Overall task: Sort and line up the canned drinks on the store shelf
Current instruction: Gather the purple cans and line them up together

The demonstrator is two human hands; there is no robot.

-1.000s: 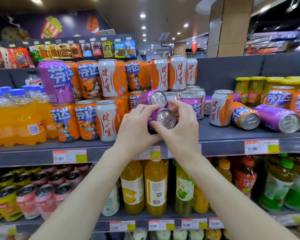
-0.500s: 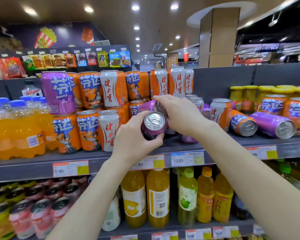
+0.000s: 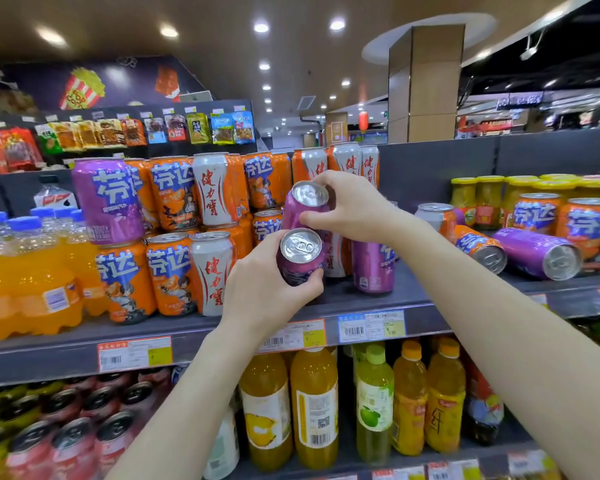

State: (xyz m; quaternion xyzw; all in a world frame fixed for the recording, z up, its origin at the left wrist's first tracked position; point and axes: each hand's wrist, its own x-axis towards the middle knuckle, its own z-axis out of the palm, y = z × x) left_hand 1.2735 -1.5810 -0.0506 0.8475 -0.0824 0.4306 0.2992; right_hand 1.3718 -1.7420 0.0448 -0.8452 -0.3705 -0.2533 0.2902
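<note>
My left hand grips a purple can tilted toward me, just above the grey shelf. My right hand holds a second purple can higher up, right above the first. Stacked orange cans and white cans stand in two tiers to the left, with one purple can on the upper tier. Another purple can stands upright behind my right wrist. To the right, a purple can and an orange can lie on their sides.
Orange soda bottles fill the shelf's left end. Yellow-lidded jars and upright orange cans stand at the right. Juice bottles and cans sit on the lower shelf. Snack packets hang behind.
My right hand has lifted a second purple can off the shelf and raised it above the one in my left hand. The left can has stayed low near the shelf front.
</note>
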